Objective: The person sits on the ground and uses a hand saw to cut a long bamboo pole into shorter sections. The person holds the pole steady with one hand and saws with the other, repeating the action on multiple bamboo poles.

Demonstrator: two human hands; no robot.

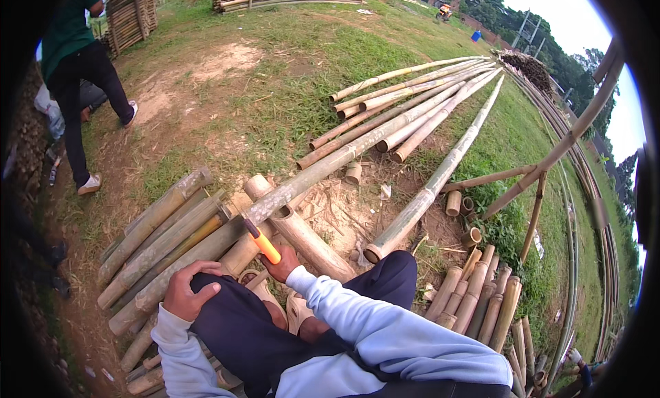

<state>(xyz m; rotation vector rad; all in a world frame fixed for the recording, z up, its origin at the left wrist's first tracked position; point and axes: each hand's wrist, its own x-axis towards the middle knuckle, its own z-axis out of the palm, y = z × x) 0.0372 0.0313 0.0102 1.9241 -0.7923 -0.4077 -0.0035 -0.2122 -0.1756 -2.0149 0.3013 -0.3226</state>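
My right hand (280, 264) is closed around a tool with an orange handle (267, 246) and a dark end; its working part is hard to make out. The tool's dark end is beside the near end of a long bamboo pole (330, 157). That pole rests across a short, thick bamboo piece (313, 243), with another bamboo stub (258, 186) on its far side. On my left knee lies my left hand (189, 289), thumb and fingers apart, holding nothing. Cut bamboo lengths (158, 260) are piled beside it.
Several bamboo poles (412, 109) fan out ahead, and one pole (433, 191) ends near my right knee. Short bamboo pieces (474, 295) stand at right, near a slanted pole frame (550, 157). Another person (79, 88) is at far left.
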